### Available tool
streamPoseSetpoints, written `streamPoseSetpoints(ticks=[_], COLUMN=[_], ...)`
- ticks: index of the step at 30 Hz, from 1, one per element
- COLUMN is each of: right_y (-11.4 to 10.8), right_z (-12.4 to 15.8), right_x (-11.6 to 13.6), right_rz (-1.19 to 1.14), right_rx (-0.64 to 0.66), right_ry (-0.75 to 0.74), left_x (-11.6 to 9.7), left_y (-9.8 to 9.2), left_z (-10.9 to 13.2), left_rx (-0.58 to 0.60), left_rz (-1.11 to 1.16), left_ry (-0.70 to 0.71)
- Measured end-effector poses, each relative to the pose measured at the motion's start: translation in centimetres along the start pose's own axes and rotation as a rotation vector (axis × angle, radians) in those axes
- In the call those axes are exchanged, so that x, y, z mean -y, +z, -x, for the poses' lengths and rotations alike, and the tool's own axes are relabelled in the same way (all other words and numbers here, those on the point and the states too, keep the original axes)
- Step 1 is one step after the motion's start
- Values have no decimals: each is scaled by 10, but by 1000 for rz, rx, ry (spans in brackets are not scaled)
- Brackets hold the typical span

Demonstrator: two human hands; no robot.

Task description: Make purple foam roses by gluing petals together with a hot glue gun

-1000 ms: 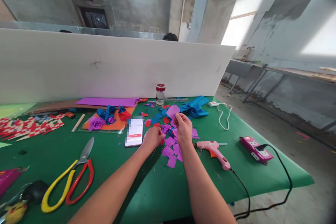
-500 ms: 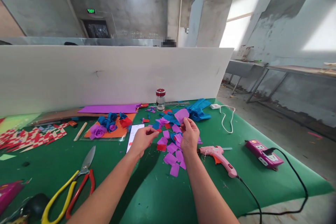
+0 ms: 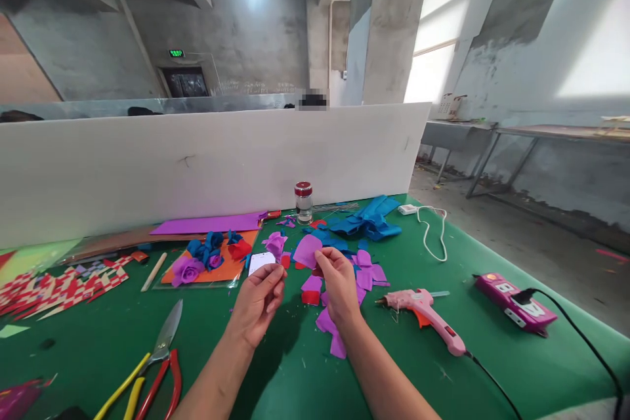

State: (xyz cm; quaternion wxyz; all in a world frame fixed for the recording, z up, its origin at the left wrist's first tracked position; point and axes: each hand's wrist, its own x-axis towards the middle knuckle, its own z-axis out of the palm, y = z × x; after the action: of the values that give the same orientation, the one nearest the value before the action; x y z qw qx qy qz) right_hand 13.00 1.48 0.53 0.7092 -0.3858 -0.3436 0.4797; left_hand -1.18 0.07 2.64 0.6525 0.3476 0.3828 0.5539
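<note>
My right hand (image 3: 338,287) is raised over the green table (image 3: 443,354) and pinches a purple felt petal (image 3: 307,251) between thumb and fingers. My left hand (image 3: 259,300) hovers just to its left with fingertips pinched together; what they hold is too small to make out. Below and behind the hands lie several loose purple felt pieces (image 3: 367,274), a red scrap (image 3: 310,297) and blue scraps (image 3: 325,237). A phone (image 3: 260,262) shows partly behind my left hand.
A pink glue gun (image 3: 424,310) lies right of the hands, its cord running off the edge. A pink power strip (image 3: 516,302), scissors (image 3: 150,367), a small jar (image 3: 304,201), blue cloth (image 3: 369,218), felt flowers (image 3: 207,253) on an orange sheet. A white board (image 3: 197,157) walls the back.
The camera has tilted up, so the table sits lower in view. Both hands lifted off the felt pile and drew closer to me; the right keeps its purple petal.
</note>
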Motion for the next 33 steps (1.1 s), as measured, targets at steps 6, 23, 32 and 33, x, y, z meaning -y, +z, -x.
streamPoseSetpoints(ticks=[6,23,32,33], right_y=[4,8,10,10], right_z=[6,8,13,14], right_x=[4,5,11,13], right_rz=[26,28,50,61], right_rx=[25,57,78,81], right_ry=[1,-24,-60,-77], left_x=[1,-2,-1,-2], left_y=[5,11,10,10], left_z=[2,12,9,9], left_rx=[-47,-76,-54,-42], left_rz=[-40,-125,-41,-17], left_ry=[61,138,97,84])
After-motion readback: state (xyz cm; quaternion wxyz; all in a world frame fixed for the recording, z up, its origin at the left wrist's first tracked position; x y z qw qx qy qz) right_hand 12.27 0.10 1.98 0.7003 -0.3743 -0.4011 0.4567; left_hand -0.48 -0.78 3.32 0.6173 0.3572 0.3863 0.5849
